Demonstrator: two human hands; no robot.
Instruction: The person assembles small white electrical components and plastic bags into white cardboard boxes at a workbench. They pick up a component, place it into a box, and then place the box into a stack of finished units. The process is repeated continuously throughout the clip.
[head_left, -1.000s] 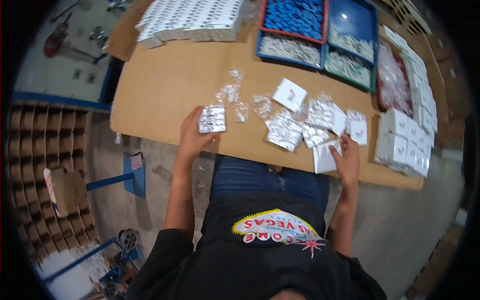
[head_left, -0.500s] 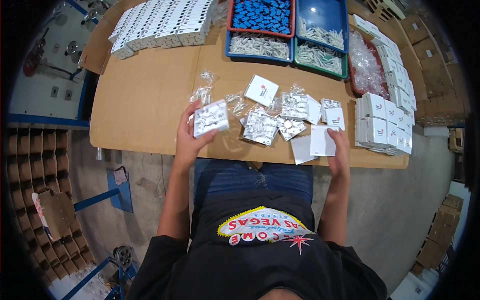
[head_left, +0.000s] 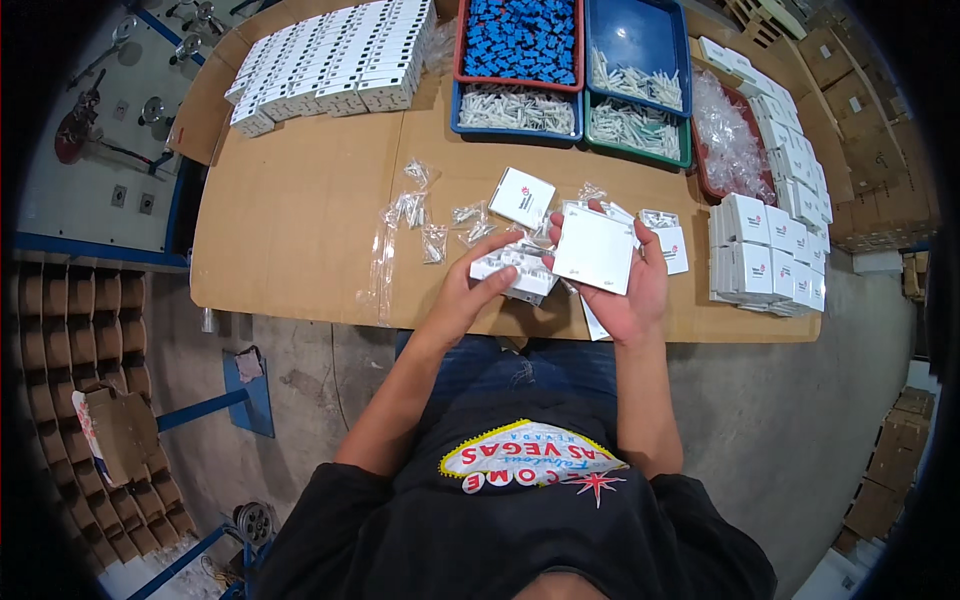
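My left hand (head_left: 458,300) grips the edge of a white square housing (head_left: 528,273), tilted above the table, with small fittings visible on it. In my right hand (head_left: 638,300), palm up, lies a flat white square cover (head_left: 594,250), its plain face turned up. The two parts are close together; whether they touch, I cannot tell. A closed white square unit with a small red mark (head_left: 522,197) lies just beyond my left hand. More housings and covers lie partly hidden under my hands. Small clear bags of screws and white plugs (head_left: 408,207) are left of them.
At the back stand a red tray of blue pieces (head_left: 462,60) and blue and green trays of white plugs. Rows of white boxes (head_left: 340,60) fill the back left. Stacked white units (head_left: 765,250) and a red bin of clear bags (head_left: 732,135) stand at right.
My left hand has carried the housing rightward to the middle. My right hand has lifted the white cover off the pile and brought it leftward, turning palm up under it.
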